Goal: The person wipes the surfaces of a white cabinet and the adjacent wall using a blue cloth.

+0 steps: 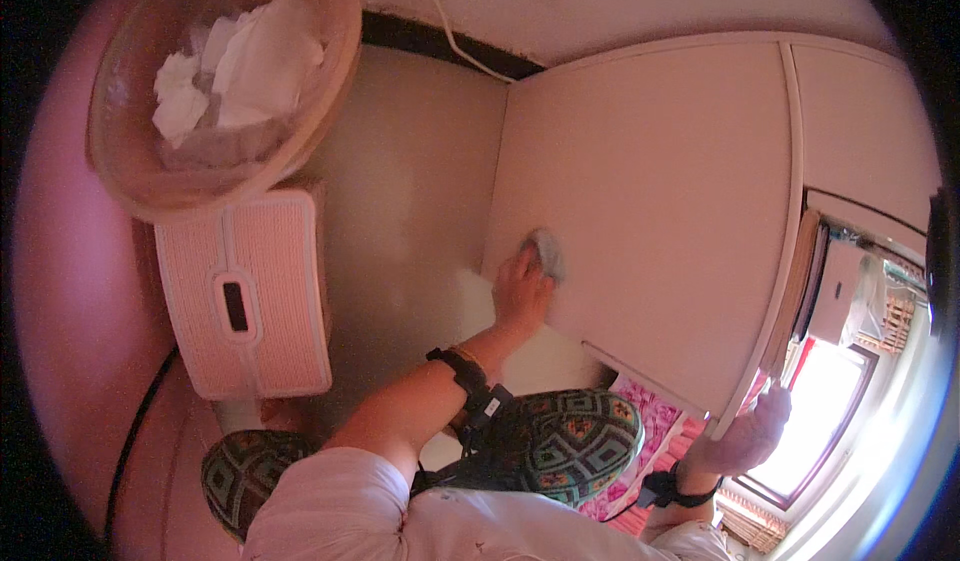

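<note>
My left hand holds a bunched grey-blue cloth against the pale side panel of a cabinet, low and close to the corner where the panel meets the floor. The cloth's edges are blurred. Over on the right, my right hand is at the front edge of the cabinet, near the panel's corner. Its fingers are partly bent, and whether they grip the edge cannot be made out. Each wrist wears a black strap.
A translucent basin holding crumpled white material stands by a pale woven-textured box with a handle slot. A white cable runs down to the cabinet's back corner. Pink patterned fabric lies beyond my patterned-trousered knee.
</note>
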Demonstrator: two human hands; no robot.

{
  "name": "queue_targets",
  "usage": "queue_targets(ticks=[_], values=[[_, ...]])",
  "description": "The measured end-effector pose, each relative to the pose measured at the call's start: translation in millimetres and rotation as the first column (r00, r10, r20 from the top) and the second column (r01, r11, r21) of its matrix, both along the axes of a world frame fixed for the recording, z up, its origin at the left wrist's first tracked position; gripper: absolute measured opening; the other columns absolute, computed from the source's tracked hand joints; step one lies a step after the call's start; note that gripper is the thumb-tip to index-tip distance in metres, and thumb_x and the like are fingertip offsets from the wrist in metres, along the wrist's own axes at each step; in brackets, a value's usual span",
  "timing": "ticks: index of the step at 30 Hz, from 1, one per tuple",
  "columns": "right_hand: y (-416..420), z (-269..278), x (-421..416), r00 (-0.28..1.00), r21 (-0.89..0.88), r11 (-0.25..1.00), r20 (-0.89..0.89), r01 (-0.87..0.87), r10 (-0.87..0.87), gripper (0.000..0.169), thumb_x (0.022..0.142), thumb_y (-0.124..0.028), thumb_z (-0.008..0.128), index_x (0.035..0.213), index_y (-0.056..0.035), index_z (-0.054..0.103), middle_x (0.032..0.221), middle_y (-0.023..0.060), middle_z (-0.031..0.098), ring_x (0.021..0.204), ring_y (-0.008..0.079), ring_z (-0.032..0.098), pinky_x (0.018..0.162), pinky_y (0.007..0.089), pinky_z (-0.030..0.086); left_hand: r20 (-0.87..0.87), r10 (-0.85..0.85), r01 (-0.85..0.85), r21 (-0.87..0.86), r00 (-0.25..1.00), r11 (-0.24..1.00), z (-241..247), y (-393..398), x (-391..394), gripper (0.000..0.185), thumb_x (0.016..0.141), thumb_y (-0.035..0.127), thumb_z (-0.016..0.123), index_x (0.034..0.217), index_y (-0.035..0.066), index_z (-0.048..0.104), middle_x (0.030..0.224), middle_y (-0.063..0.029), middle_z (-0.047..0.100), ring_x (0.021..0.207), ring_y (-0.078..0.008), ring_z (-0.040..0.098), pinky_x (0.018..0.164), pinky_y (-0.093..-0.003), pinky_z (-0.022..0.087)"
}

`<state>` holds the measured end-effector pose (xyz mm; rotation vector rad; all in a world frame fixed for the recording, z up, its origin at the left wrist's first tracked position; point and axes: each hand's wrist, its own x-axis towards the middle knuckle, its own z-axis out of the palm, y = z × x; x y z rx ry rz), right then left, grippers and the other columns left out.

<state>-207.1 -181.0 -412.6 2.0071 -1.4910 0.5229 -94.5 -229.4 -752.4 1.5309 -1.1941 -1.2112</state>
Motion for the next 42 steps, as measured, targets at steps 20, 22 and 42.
queue_targets(ticks=[20,22,42], values=[[39,23,13,0.786,0.034,0.865,-0.436,0.501,-0.439,0.035,0.086,-0.04,0.042,0.078,-0.0076,0.054,0.083,0.0061,0.055,0.079,0.0212,0.053,0.072,0.0393,0.041,-0.039,0.103,-0.108,-0.531,0.994,0.841,194,-147,40,0.049,0.074,0.03,0.061,0.12,0.015,0.052,0.13,-0.0096,0.04,0.106,-0.0328,0.041,0.083,-0.0486,0.035],[54,20,-13,0.576,-0.017,0.797,-0.681,0.604,-0.452,0.028,0.083,-0.035,0.05,0.077,-0.0095,0.058,0.077,0.0031,0.058,0.068,0.0184,0.057,0.063,0.0362,0.044,0.072,0.113,-0.079,-0.368,0.991,0.926,160,-179,37,0.043,0.078,0.032,0.057,0.117,0.014,0.053,0.13,-0.0077,0.041,0.107,-0.0328,0.041,0.084,-0.0491,0.036],[-13,-4,70,0.968,0.074,0.992,0.225,0.098,-0.112,0.021,0.089,-0.025,0.043,0.087,-0.0052,0.046,0.087,0.0111,0.051,0.088,0.0255,0.051,0.078,0.041,0.041,0.359,-0.144,0.112,0.109,0.922,0.988,-116,-273,29,0.035,0.088,0.023,0.039,0.108,-0.002,0.053,0.112,-0.0202,0.053,0.104,-0.0352,0.05,0.086,-0.048,0.041]])
